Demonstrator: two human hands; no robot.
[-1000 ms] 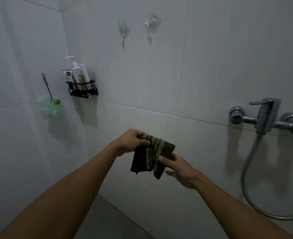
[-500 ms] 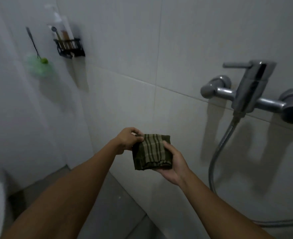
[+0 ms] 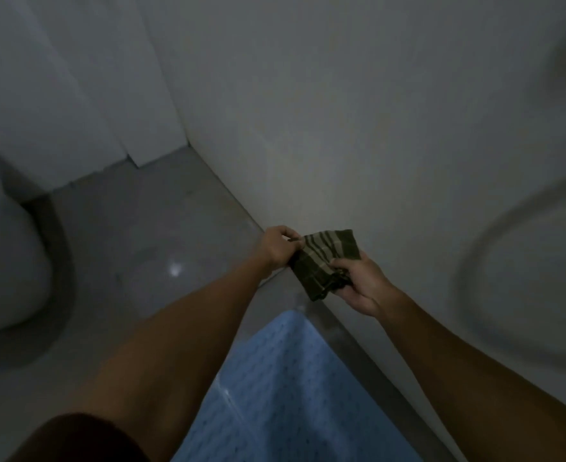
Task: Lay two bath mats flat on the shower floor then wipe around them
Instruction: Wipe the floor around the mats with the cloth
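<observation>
A folded dark green cloth (image 3: 328,258) with pale stripes is held in the air in front of the shower wall. My left hand (image 3: 276,246) pinches its upper left corner. My right hand (image 3: 361,283) grips its lower right part from below. A light blue bath mat (image 3: 291,388) with small dots lies flat on the grey floor under my arms, close to the base of the wall; a seam crosses it, and my left arm hides part of it. I cannot tell whether it is one mat or two.
A white toilet (image 3: 5,261) stands at the left on the grey floor (image 3: 135,235). The tiled wall (image 3: 341,128) runs diagonally at the right. A shower hose (image 3: 494,235) loops blurred along the right edge.
The view has tipped down from the wall and tap to the floor, bringing the blue mat and the toilet into sight. Both hands keep hold of the cloth, now lower.
</observation>
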